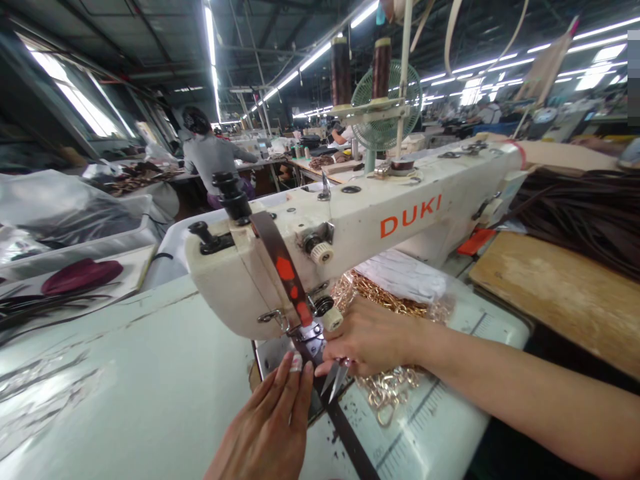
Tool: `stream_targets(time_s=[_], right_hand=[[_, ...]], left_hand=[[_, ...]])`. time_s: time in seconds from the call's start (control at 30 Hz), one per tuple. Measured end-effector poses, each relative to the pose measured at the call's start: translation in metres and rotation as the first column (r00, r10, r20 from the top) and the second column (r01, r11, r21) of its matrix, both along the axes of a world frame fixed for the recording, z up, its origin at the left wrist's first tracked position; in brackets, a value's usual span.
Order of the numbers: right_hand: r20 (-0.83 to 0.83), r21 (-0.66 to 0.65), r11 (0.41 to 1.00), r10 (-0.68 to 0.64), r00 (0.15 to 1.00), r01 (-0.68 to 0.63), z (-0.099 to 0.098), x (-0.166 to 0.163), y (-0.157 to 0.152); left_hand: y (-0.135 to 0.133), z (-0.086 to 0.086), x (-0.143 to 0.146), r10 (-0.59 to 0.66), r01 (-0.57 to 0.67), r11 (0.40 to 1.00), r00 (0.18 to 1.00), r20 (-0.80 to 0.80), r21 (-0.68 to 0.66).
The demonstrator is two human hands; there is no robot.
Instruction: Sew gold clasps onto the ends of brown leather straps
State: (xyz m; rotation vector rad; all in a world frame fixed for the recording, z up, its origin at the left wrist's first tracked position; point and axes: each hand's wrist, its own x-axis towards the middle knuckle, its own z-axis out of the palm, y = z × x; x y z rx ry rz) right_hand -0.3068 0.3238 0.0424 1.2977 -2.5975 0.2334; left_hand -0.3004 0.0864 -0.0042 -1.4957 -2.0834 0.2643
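Observation:
A white sewing machine (350, 223) with red DUKI lettering stands in front of me. Under its needle area runs a dark brown strap (350, 437), trailing toward the front edge of the table. My left hand (277, 417) lies with its fingers stretched out beside the presser foot, fingertips at the strap; one finger has a white wrap. Just right of the needle, my right hand (373, 337) is closed around small thread snips (337, 381). Their blades point down and toward me over the strap. Most of the snips' handle is hidden in the hand.
Gold metal clasps (387, 393) lie on the machine bed, with a clear bag of chains (395, 300) behind. Brown strips (590, 207) are heaped by a wooden board (560, 287) at right. A maroon piece (83, 275) lies left. Another person (215, 160) works farther back.

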Motion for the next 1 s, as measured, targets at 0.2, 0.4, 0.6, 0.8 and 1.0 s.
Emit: stream_targets(time_s=[0.2, 0.4, 0.6, 0.8, 1.0], right_hand=[[0.025, -0.008, 1.000, 0.011, 1.000, -0.011, 0.001, 0.000, 0.000], [0.003, -0.012, 1.000, 0.000, 1.000, 0.000, 0.002, 0.001, 0.000], [0.001, -0.008, 1.000, 0.007, 1.000, -0.007, 0.001, -0.001, 0.000], [0.017, -0.022, 1.000, 0.018, 1.000, -0.017, 0.000, -0.002, 0.000], [-0.002, -0.039, 0.999, 0.024, 1.000, -0.025, -0.001, -0.003, 0.000]], left_hand=[[0.010, 0.040, 0.009, -0.022, 0.016, 0.996, 0.997, -0.069, -0.089], [0.016, 0.048, 0.009, -0.054, 0.047, 0.997, 0.993, -0.108, -0.064], [0.012, 0.043, 0.007, -0.050, 0.041, 0.996, 0.994, -0.101, -0.083], [0.015, 0.040, 0.006, -0.008, 0.001, 0.993, 0.998, -0.061, -0.118], [0.002, 0.027, -0.010, -0.044, 0.046, 0.999, 0.994, 0.103, -0.017]])
